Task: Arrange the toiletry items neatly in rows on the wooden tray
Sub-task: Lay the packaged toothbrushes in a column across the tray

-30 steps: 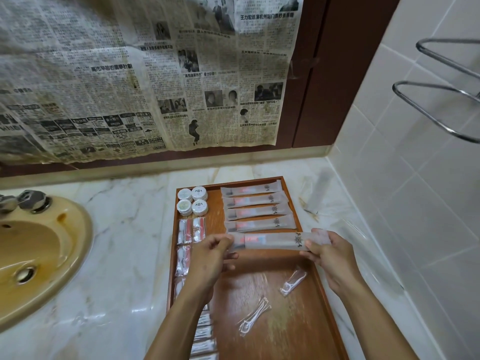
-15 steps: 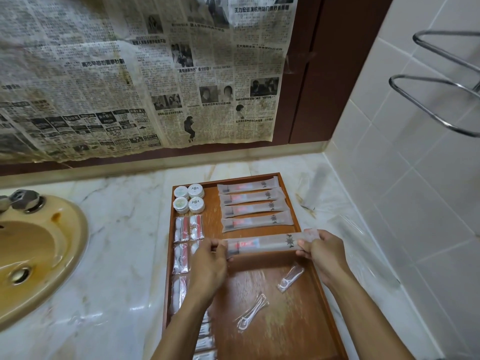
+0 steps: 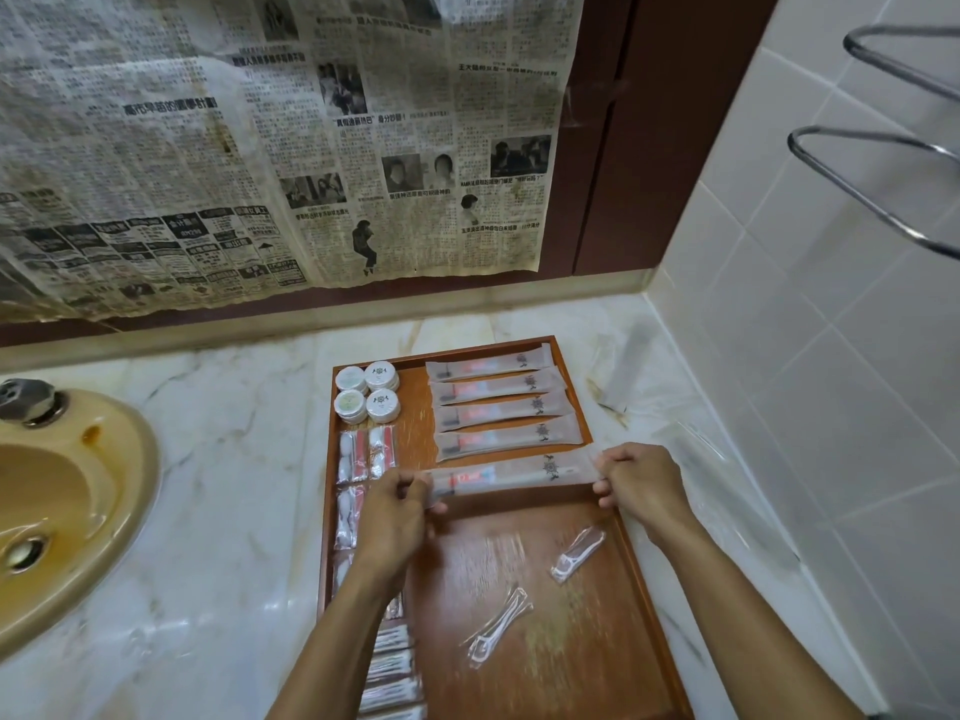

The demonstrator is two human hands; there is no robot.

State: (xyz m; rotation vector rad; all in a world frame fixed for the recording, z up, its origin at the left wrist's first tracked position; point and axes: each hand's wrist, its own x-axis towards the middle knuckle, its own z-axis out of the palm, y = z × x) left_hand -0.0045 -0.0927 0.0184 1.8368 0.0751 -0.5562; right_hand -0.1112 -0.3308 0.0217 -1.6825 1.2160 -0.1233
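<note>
Both hands pinch one toothbrush packet (image 3: 511, 472) by its ends, left hand (image 3: 397, 517) at 9 o'clock, right hand (image 3: 641, 485) at 3, seemingly just above the wooden tray (image 3: 519, 553), below four packets (image 3: 501, 407).

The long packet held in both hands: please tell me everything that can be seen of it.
The long packet is a narrow, frosted, see-through sleeve with a dark emblem near its right end and red and pale contents showing toward the left. It lies crosswise over the wooden tray, just below four similar packets in a row. The left hand pinches its left end, the right hand its right end.
</note>
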